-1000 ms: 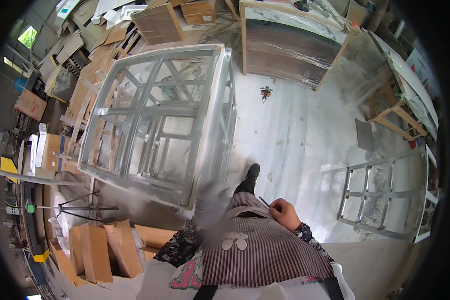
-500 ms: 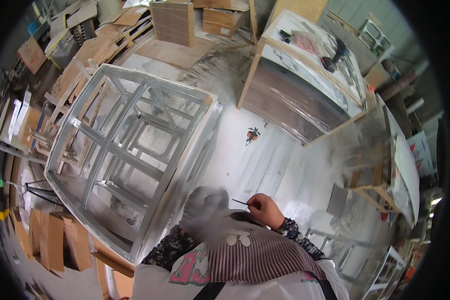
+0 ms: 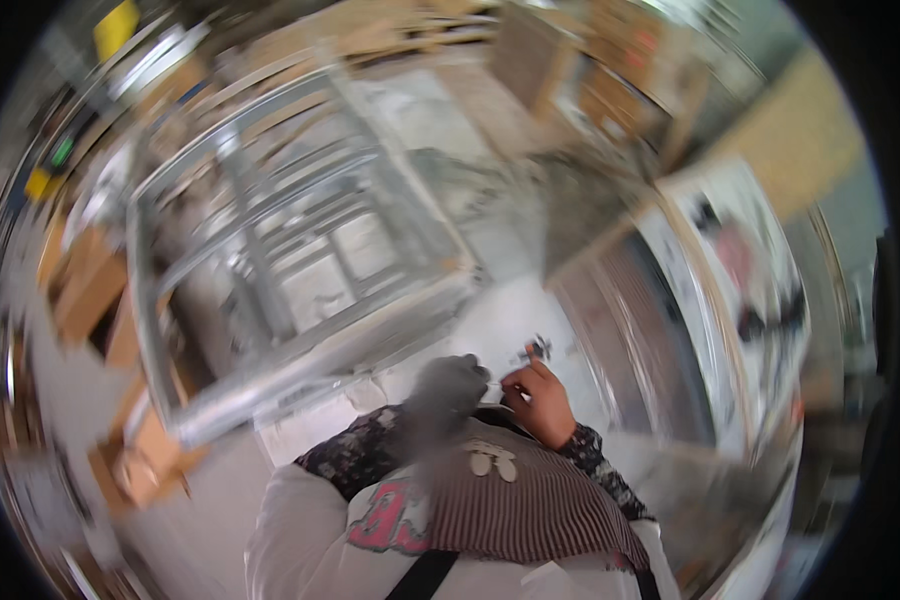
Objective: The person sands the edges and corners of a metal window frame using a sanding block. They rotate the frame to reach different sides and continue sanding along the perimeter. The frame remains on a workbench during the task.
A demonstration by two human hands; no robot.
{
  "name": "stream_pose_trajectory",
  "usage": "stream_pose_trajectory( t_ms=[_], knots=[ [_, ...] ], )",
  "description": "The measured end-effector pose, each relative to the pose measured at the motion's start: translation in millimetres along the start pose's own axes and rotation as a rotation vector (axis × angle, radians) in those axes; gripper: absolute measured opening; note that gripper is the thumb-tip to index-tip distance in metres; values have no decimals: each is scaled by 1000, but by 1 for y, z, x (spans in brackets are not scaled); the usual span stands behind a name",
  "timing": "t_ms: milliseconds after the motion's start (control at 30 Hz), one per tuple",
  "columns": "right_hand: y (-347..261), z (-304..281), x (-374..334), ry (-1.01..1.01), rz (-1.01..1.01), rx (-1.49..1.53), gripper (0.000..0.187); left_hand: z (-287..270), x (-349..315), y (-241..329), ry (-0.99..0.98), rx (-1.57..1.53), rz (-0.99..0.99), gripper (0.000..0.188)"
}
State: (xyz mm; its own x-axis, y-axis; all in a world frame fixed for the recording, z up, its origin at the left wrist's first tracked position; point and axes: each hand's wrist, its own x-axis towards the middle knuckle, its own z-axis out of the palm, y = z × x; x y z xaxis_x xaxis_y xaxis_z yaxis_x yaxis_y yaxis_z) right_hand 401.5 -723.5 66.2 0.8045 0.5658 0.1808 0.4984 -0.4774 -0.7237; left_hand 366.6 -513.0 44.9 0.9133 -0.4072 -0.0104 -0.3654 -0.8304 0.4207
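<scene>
My left hand [image 3: 448, 388], in a grey glove, is curled in front of my waist, blurred, and what it holds, if anything, is hidden. Close to its right, my bare right hand [image 3: 542, 402] pinches with thumb and forefinger. A thin rod, seen dark in the earlier picture, is in that pinch; only a faint sliver shows between the hands now. Just beyond my right fingertips, on the floor, lies a small orange-and-black object [image 3: 537, 348], too blurred to name. To the left stands a large grey metal frame [image 3: 260, 215] with crossbars.
A plastic-wrapped wooden cabinet [image 3: 635, 345] stands at right, with a dark cordless drill [image 3: 765, 325] on its pale top. Cardboard boxes [image 3: 90, 290] lie at left. More boxes [image 3: 625, 60] and wooden boards are at the back.
My view has turned to the right, so the frame and cabinet appear rotated and blurred. My gloved left hand and my right hand have come closer together, and the rod now barely shows.
</scene>
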Motion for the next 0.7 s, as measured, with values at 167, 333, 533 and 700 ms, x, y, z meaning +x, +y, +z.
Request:
stream_pose_trajectory(
  t_ms=[167,333,533,700],
  knots=[
    [42,-59,51,-354,-122,45,7,1,50,54,20,-142,-363,21],
    [63,-80,92,-593,-266,122,6,5,55,86,117,-92,-649,23],
    [75,-61,139,-731,-408,176,8,21,59,81,320,-43,-927,18],
    [95,-70,173,-709,-462,94,7,29,52,66,397,-68,-893,30]
  ],
)
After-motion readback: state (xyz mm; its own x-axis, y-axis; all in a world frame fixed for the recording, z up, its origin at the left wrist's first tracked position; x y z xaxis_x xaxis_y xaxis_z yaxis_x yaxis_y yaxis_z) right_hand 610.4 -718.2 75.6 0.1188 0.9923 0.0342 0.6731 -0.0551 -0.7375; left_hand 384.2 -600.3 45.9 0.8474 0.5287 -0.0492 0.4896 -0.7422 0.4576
